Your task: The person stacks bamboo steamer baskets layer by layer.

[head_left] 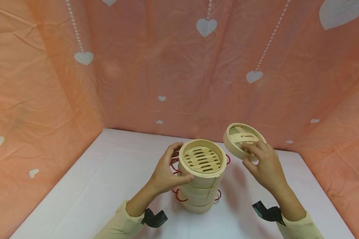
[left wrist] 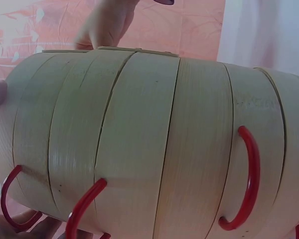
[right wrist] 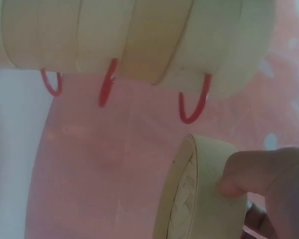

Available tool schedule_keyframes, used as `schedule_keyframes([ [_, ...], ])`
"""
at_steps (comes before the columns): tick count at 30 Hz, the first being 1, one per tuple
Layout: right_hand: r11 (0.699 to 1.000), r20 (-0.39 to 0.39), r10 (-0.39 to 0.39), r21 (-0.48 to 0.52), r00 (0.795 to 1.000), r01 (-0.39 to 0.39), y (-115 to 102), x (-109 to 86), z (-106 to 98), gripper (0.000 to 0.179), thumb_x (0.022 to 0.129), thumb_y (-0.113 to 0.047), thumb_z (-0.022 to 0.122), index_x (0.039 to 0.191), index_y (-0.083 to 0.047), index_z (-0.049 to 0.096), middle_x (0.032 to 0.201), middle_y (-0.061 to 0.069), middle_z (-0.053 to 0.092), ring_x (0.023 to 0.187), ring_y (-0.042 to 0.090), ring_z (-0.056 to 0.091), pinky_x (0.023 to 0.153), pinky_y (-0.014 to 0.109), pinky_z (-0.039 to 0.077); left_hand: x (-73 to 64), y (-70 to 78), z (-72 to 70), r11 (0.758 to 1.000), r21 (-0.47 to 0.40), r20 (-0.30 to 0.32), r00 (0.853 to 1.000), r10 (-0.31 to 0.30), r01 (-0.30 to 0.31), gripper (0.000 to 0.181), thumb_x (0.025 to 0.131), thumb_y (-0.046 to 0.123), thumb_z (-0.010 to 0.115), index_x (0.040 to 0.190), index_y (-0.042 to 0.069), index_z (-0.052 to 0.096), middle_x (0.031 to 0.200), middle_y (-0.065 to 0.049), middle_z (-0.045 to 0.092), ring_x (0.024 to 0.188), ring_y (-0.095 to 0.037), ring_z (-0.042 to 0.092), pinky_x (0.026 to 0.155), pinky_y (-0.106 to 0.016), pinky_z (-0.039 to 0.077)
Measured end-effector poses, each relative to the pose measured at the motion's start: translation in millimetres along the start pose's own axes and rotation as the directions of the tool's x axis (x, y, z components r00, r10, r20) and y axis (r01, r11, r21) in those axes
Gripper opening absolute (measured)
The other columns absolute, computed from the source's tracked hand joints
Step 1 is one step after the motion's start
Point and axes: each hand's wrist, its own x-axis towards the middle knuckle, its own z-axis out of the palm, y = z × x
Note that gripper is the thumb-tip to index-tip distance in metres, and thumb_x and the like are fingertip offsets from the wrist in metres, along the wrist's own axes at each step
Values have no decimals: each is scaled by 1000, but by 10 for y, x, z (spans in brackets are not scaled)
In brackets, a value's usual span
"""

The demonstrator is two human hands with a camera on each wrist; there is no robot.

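A tall stack of round bamboo steamer baskets (head_left: 197, 200) stands upright on the table, red loop handles (left wrist: 251, 174) sticking out from its sides. The top basket is uncovered and shows its slatted floor (head_left: 203, 159). My left hand (head_left: 169, 172) grips the top basket from the left, thumb on the near side and fingers round the far side. Off to the right of the stack, my right hand (head_left: 266, 164) pinches the woven bamboo lid (head_left: 231, 151) by its rim. The lid is tilted in the air, apart from the baskets; the right wrist view shows the thumb pressed on its side wall (right wrist: 212, 199).
The stack rests on a white table surface (head_left: 92, 182). Orange-pink cloth (head_left: 179, 66) printed with white hearts hangs at the back and both sides. Black straps (head_left: 154, 219) sit at both wrists.
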Motion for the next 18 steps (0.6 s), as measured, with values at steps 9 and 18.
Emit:
schedule_keyframes([
  [9,1000,-10,-1,14,1000,2,-59,58,-54,33,67,4,66,97,-9,72,83,5,61,80,26,51,71,41,34,14,-3,-4,1000,-10,15,1000,-8,9,85,65,23,84,138,14,42,132,-3,55,120,-21,55,99,-38,48],
  [18,999,-17,-21,29,1000,22,-139,104,-102,34,67,4,67,98,-7,72,84,6,62,82,27,53,73,42,35,16,-6,-10,1000,-9,18,1000,-3,3,84,65,23,84,138,13,43,132,-3,54,119,-21,57,97,-38,49],
])
